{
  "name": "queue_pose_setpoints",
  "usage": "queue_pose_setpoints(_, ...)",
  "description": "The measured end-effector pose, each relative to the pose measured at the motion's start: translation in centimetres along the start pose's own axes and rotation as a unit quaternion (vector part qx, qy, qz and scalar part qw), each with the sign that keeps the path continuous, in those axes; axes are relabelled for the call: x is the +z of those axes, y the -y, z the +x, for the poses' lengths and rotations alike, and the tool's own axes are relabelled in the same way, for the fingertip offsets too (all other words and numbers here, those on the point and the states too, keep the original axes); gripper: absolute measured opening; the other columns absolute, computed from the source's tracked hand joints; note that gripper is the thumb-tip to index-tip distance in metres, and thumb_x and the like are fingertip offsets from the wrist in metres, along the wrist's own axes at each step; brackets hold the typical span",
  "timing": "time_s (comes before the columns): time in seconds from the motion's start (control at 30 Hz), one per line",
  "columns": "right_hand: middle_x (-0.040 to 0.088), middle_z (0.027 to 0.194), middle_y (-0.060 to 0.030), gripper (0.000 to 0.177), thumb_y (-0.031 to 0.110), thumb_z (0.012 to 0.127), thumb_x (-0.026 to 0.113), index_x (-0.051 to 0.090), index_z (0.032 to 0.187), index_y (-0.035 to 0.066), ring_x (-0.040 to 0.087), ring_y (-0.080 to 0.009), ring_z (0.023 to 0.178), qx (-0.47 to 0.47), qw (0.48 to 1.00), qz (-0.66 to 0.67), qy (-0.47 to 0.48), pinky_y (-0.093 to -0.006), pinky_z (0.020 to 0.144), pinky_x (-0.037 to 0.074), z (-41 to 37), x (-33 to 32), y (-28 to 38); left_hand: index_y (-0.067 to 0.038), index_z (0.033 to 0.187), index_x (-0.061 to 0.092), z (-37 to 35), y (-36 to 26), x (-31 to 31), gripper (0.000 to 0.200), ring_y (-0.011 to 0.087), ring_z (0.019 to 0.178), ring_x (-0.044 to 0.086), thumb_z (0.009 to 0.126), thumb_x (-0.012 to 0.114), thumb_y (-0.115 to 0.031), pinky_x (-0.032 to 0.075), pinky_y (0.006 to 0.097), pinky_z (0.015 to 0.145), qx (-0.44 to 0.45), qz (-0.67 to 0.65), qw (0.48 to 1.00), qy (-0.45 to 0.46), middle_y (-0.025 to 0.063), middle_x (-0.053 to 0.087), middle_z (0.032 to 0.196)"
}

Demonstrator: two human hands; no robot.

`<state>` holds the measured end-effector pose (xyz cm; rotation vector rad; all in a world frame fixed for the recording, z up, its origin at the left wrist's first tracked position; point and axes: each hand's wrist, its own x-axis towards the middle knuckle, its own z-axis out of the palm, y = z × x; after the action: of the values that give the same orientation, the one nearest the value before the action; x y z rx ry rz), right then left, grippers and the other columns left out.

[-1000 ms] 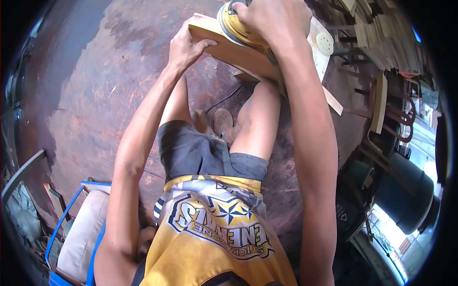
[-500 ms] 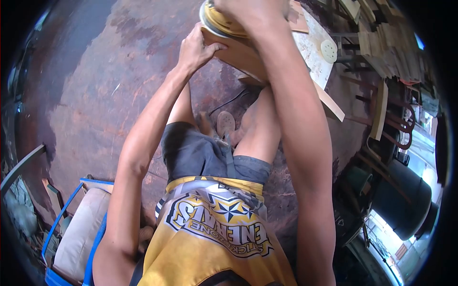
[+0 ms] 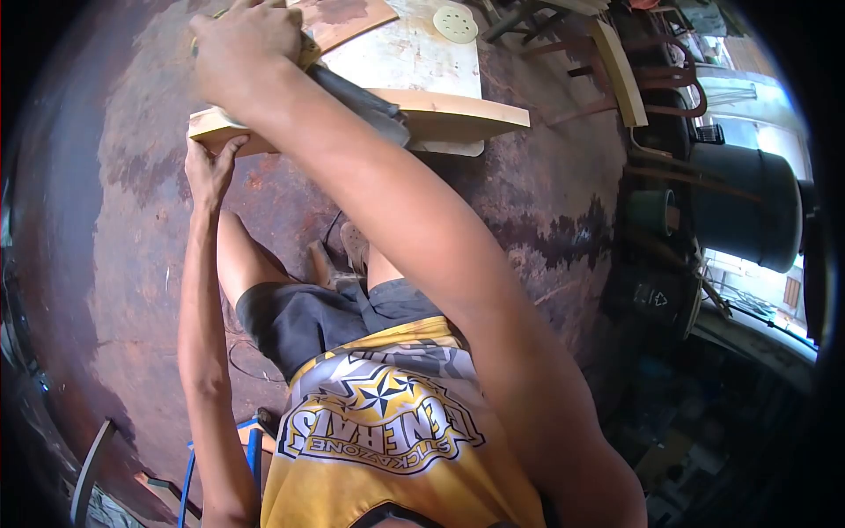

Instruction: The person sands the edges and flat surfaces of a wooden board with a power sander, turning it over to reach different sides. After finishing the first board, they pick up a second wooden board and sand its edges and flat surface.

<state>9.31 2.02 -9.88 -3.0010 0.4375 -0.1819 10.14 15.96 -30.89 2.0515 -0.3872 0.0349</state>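
Note:
My right hand (image 3: 249, 53) is wrapped round a yellow and black power sander (image 3: 310, 51) at the upper left, over the left end of a long wooden board (image 3: 449, 107). The sander's dark dust bag (image 3: 356, 99) trails along the board. My left hand (image 3: 211, 167) grips the board's near left end, thumb against its side. The board lies along the near edge of a pale, stained work surface (image 3: 396, 55). My right hand and forearm hide part of the sander and the board.
A perforated sanding disc (image 3: 456, 23) and a flat wooden piece (image 3: 343, 19) lie on the work surface. Plastic chairs (image 3: 691, 79), a dark barrel (image 3: 744, 204) and a green bucket (image 3: 651, 209) stand at the right. A blue metal frame (image 3: 254, 458) is at the lower left.
The view has turned, so the board, work surface and both hands appear further left. The dust bag and more of the board now show. Both hands keep their holds.

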Motion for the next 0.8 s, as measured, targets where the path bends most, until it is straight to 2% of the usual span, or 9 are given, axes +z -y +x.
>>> queue_pose_setpoints(0.1,0.058,0.133,-0.0224,0.056,0.037,0.082,0.073,0.062,0.135,0.024,0.061,-0.0422,0.114,0.02,0.999,0.01,-0.033,-0.0511,0.087,0.05,-0.9,-0.3,-3.6,0.003,0.122,0.056,0.6,1.9,0.6,0.07,0.0273,0.1,0.072,0.077,0.09,-0.038,0.056,0.038,0.086,0.035,-0.033,0.999,0.0,0.0209,0.073,0.111)
queue_pose_setpoints(0.17,0.063,0.118,-0.0246,0.039,0.034,0.1,0.055,0.071,0.111,0.001,0.066,-0.0388,0.104,0.064,0.996,0.046,-0.04,-0.0469,0.074,0.06,-2.3,-1.9,-6.5,0.003,0.122,0.056,0.6,2.2,0.5,0.07,0.0264,0.1,0.071,0.077,0.09,-0.039,0.055,0.037,0.086,0.038,-0.042,0.998,-0.001,0.0202,0.073,0.11)
queue_pose_setpoints(0.27,0.062,0.116,-0.0243,0.041,0.038,0.094,0.062,0.068,0.117,0.005,0.065,-0.0424,0.104,0.037,0.997,0.02,-0.065,-0.0505,0.081,0.058,-4.1,-2.3,-10.8,0.003,0.122,0.056,0.7,2.0,0.6,0.069,0.0253,0.097,0.071,0.078,0.09,-0.038,0.055,0.0369,0.084,0.059,-0.044,0.997,-0.01,0.0192,0.073,0.107)
queue_pose_setpoints(0.37,0.063,0.117,-0.0264,0.034,0.023,0.093,0.058,0.065,0.124,0.011,0.064,-0.0445,0.107,0.053,0.997,0.032,-0.043,-0.0532,0.087,0.056,-7.0,-6.1,-13.9,0.003,0.123,0.055,0.5,1.6,0.4,0.069,0.0252,0.094,0.071,0.078,0.09,-0.036,0.056,0.0374,0.082,0.041,-0.038,0.998,-0.01,0.0191,0.073,0.105)
queue_pose_setpoints(0.43,0.062,0.119,-0.0264,0.044,0.031,0.086,0.069,0.065,0.127,0.015,0.064,-0.0437,0.11,0.063,0.997,-0.042,0.031,-0.0518,0.092,0.055,-7.0,-6.0,-16.8,0.004,0.123,0.054,0.9,3.2,0.4,0.069,0.0243,0.091,0.07,0.078,0.091,-0.033,0.056,0.0375,0.08,0.036,-0.031,0.999,0.005,0.019,0.073,0.106)
queue_pose_setpoints(0.47,0.061,0.123,-0.026,0.053,0.037,0.081,0.075,0.066,0.129,0.015,0.063,-0.0432,0.112,0.068,0.993,-0.068,-0.064,-0.0509,0.095,0.054,-7.9,-4.9,-18.0,0.004,0.122,0.054,1.0,3.3,0.4,0.069,0.0242,0.092,0.071,0.078,0.091,-0.033,0.056,0.0376,0.079,0.038,-0.03,0.999,0.0,0.0189,0.073,0.107)
queue_pose_setpoints(0.57,0.06,0.12,-0.0223,0.058,0.035,0.077,0.082,0.064,0.129,0.018,0.062,-0.042,0.11,0.153,0.986,-0.018,-0.064,-0.0505,0.091,0.054,-9.5,-6.6,-20.7,0.004,0.124,0.054,0.9,2.2,0.4,0.069,0.0253,0.097,0.071,0.078,0.09,-0.033,0.056,0.037,0.084,0.056,-0.065,0.996,0.008,0.0192,0.073,0.107)
queue_pose_setpoints(0.63,0.065,0.123,-0.017,0.065,0.056,0.076,0.078,0.058,0.132,0.031,0.066,-0.0412,0.112,0.166,0.977,-0.111,-0.078,-0.0531,0.091,0.054,-8.3,-4.5,-25.3,0.003,0.128,0.049,0.6,1.5,0.3,0.067,0.0211,0.105,0.066,0.082,0.089,-0.025,0.055,0.035,0.089,0.038,-0.037,0.998,0.02,0.0151,0.069,0.113)
queue_pose_setpoints(0.8,0.065,0.122,-0.0167,0.064,0.05,0.077,0.079,0.058,0.133,0.03,0.067,-0.0405,0.11,0.212,0.97,-0.113,-0.045,-0.0529,0.089,0.054,-8.7,-5.7,-27.4,0.002,0.127,0.051,0.5,1.4,0.3,0.064,0.0225,0.1,0.07,0.081,0.089,-0.022,0.057,0.0362,0.084,0.047,-0.009,0.999,0.003,0.0177,0.072,0.11)
